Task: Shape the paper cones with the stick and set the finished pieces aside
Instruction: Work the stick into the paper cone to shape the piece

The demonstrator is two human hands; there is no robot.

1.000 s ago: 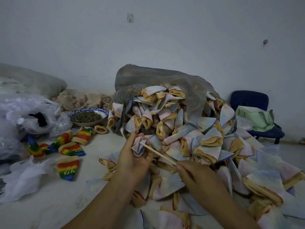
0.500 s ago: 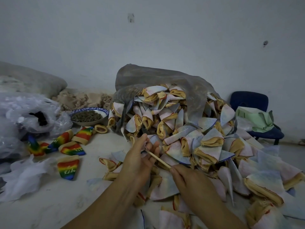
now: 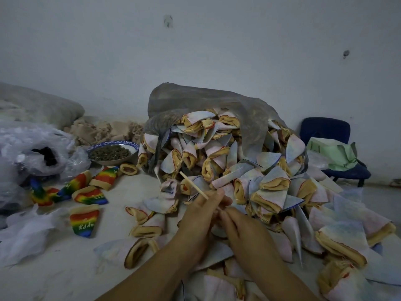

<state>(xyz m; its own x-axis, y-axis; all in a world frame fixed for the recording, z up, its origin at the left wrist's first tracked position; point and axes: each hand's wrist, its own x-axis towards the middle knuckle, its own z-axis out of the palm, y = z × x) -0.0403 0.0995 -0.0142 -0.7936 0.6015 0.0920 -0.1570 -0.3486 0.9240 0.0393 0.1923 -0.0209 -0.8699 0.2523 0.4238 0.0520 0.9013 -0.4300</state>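
Observation:
A thin pale wooden stick (image 3: pixel 193 185) points up and to the left out of my left hand (image 3: pixel 200 216), whose fingers are closed around its lower end. My right hand (image 3: pixel 237 228) lies right against the left, fingers curled and tips touching it; what they hold is hidden. Both hands hover over pale paper cones with tan rolled rims lying loose on the floor, one (image 3: pixel 170 189) just left of the stick's tip. A big heap of the same cones (image 3: pixel 238 168) spills out of a grey plastic bag (image 3: pixel 195 101) behind.
Several rainbow-coloured cones (image 3: pixel 84 222) lie at the left. A blue-rimmed bowl (image 3: pixel 112 151) of dark bits stands behind them. Crumpled clear plastic bags (image 3: pixel 32 153) fill the far left. A blue chair (image 3: pixel 334 153) with a green bag (image 3: pixel 332 154) stands at the right wall.
My left hand has let go of the pale cone and slid down the stick to meet my right hand. The stick's tip now stands bare. Both hands moved lower and right.

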